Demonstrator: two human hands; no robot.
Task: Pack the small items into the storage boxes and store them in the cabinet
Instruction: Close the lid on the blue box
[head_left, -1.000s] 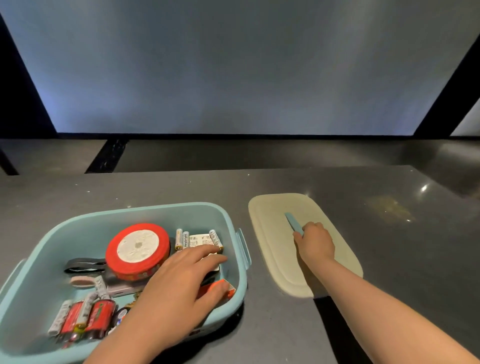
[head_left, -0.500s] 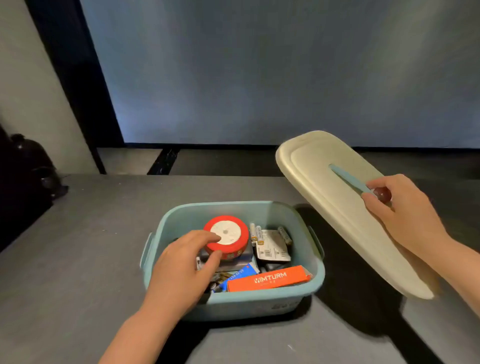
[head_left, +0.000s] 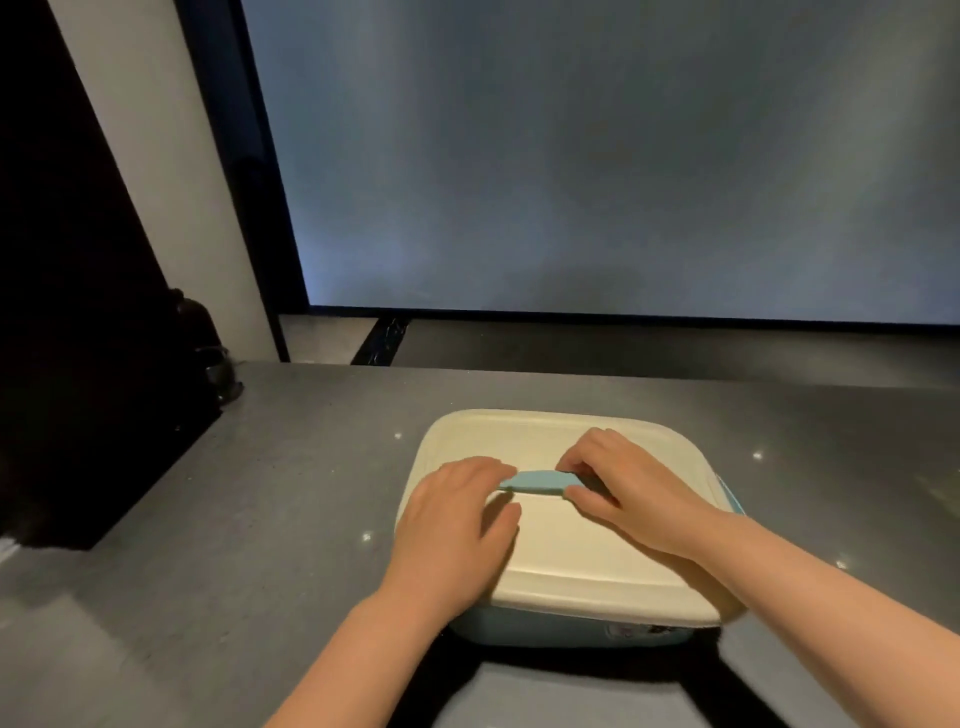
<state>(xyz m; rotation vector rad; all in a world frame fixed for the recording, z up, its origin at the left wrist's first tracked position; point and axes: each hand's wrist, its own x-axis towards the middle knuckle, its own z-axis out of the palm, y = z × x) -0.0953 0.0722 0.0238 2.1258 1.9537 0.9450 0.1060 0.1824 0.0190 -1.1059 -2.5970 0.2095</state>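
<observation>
The light-blue storage box sits on the grey counter with its cream lid lying flat over it, hiding the small items inside. A blue handle runs across the middle of the lid. My right hand pinches the handle's right end between thumb and fingers. My left hand rests on the lid's left side, its fingertips at the handle's left end.
The grey counter stretches around the box. A dark object stands at the counter's far left, beside a black panel. A large pale screen-like wall rises behind the counter.
My right hand has swung the lid over from the right and set it down on the box. My left hand came out of the box and now lies on the lid.
</observation>
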